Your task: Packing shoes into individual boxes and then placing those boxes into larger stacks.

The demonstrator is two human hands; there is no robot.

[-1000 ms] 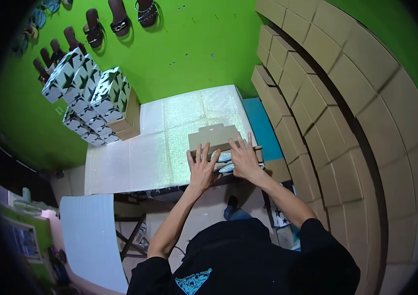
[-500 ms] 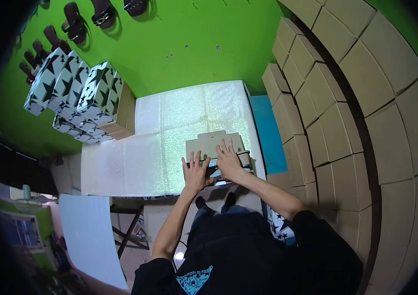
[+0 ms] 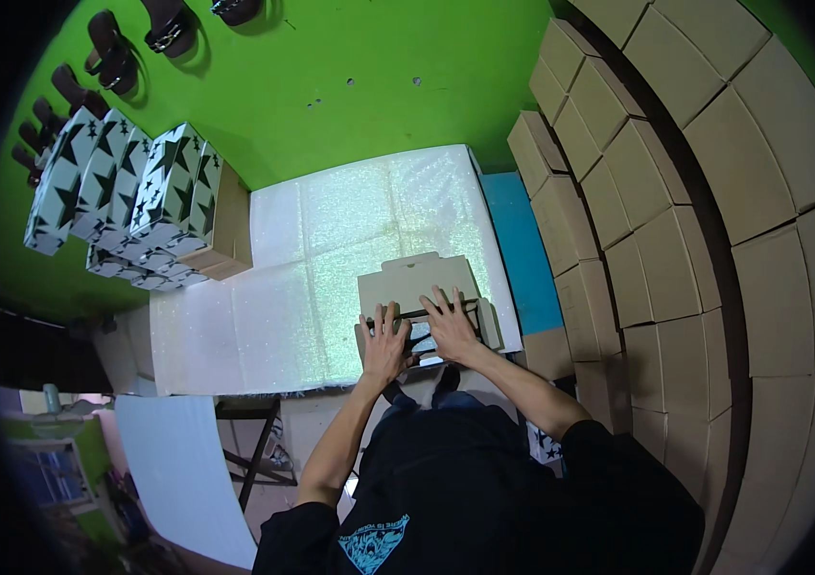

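A cardboard shoe box (image 3: 415, 281) lies near the front edge of the glittery table, its brown lid flap folded back on the far side. Inside it are dark-strapped items (image 3: 420, 337), probably sandals, mostly hidden under my hands. My left hand (image 3: 385, 351) rests over the box's left part, fingers stretched out and apart. Over the right part, my right hand (image 3: 452, 329) lies with its fingers spread across a dark edge. Both hands press down on the contents without gripping them, and my thumbs are partly hidden.
Star-patterned boxes (image 3: 160, 192) are stacked on the table's left end. Brown cartons (image 3: 657, 259) form a tall wall on the right. Sandals (image 3: 112, 57) hang on the green wall. A white panel (image 3: 177, 470) stands at the lower left.
My right hand has shifted slightly toward me. A pale rounded edge beside it has dropped out of sight, and a dark edge now shows under its fingers. My left hand remains over the box.
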